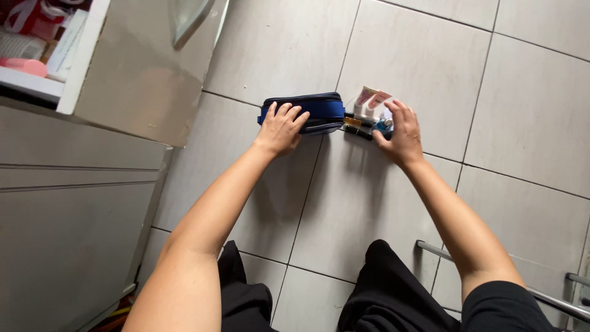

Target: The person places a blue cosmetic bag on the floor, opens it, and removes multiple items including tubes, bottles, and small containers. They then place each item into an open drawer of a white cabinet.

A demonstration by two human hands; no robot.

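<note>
Crouched over the tiled floor [430, 61], knees in black trousers at the bottom of view.

My left hand [281, 128] lies flat on top of the pouch [316, 106], a dark blue zip case lying on its side on the floor. Fingers spread and slightly curled over its upper edge, palm down. It presses the case rather than pinching it.

My right hand [402, 132] is just right of the pouch, at its open end. Fingers are curved loosely around a small cluster of toiletries spilling from that end: two white tubes [370, 99] with pink caps standing out above my fingers, and a small blue bottle [382, 126] under my thumb. Something dark and amber lies between the bottle and the pouch; I cannot tell what it is. The hand cups these things, thumb touching the bottle; whether the fingers actually grip the tubes I cannot tell.

Far left of the pouch stands a grey cabinet [74, 203], with an open shelf [37, 80] above it holding pink and red items. Well to the right of the pouch and nearer me, a metal bar [442, 252] crosses the floor.
</note>
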